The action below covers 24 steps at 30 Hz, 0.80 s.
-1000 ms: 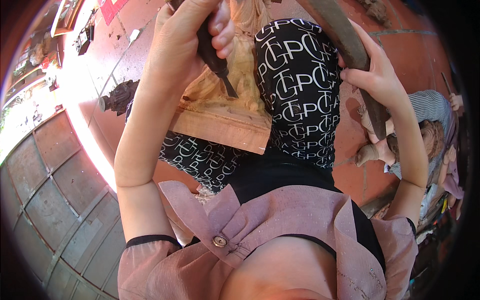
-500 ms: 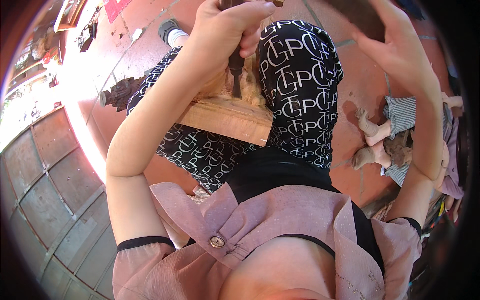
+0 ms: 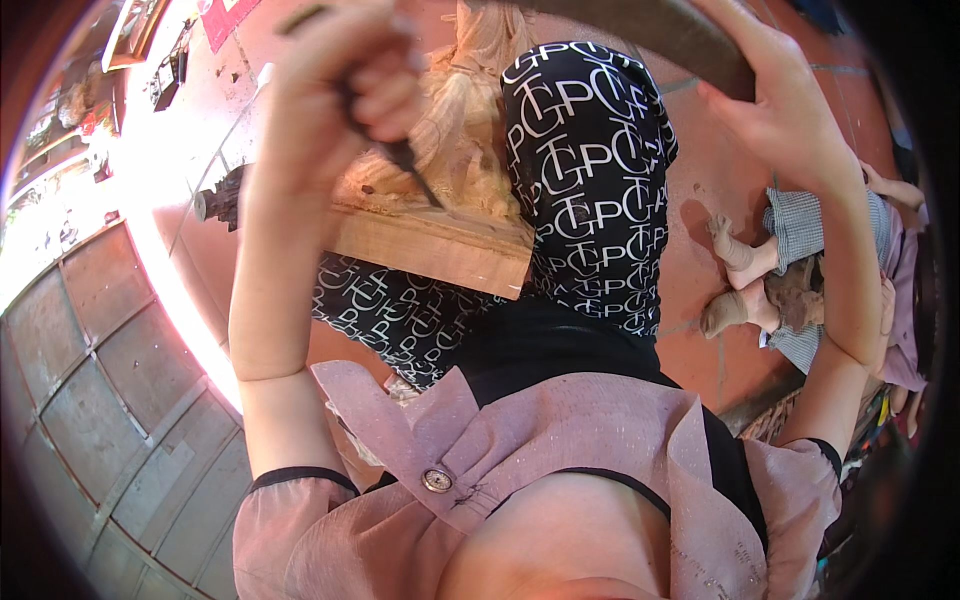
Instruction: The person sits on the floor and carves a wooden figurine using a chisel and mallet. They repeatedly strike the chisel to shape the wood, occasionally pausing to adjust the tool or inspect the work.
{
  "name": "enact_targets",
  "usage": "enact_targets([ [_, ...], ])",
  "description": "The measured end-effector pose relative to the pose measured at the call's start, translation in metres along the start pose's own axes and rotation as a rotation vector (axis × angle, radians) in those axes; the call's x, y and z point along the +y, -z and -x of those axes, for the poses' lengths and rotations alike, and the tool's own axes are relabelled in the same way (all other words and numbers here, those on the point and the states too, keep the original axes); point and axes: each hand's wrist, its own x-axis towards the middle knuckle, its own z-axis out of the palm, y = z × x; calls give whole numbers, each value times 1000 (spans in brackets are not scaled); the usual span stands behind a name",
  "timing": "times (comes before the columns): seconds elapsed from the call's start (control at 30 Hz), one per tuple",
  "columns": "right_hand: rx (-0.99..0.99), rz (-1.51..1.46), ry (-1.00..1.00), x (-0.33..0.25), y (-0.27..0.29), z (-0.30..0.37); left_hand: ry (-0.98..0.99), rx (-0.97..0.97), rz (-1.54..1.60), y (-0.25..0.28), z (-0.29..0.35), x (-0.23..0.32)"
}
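Note:
My left hand (image 3: 375,95), blurred by motion, is closed round a chisel (image 3: 408,165). The chisel slants down to the right, its tip at the foot of a pale wood carving (image 3: 465,120) with draped shapes. That carving rises from a thick square base (image 3: 430,252) resting at my lap between my legs. In my right hand (image 3: 785,115) is a curved brown piece (image 3: 665,40), probably wood, gripped at its right end. It arches leftward past the picture's top edge, apart from the chisel, and its far end is cut off.
A dark carved piece (image 3: 217,205) pokes out left of my forearm. On the right another person sits close by, with tan-covered feet (image 3: 738,245) and striped trousers (image 3: 795,225). Metal panels (image 3: 115,350) stand at the left; a woven basket (image 3: 775,415) is behind my right elbow.
My left hand has shifted left and tilted the chisel from upright to slanting. The carving has moved slightly left. The curved piece in my right hand has swung into fuller view.

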Motion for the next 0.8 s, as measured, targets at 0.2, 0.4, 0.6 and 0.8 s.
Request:
enact_targets([
  [0.2,116,-76,-5,-21,-2,-5,-195,41,-18,-18,0,9],
  [0.4,313,108,144,-21,-22,-5,-146,235,-54,-36,-4,-13],
  [0.6,399,-216,316,11,-28,-9,-51,21,14,-28,-11,-19],
  [0.8,263,-529,-94,-37,-9,-16,137,132,12,-38,-27,-28],
])
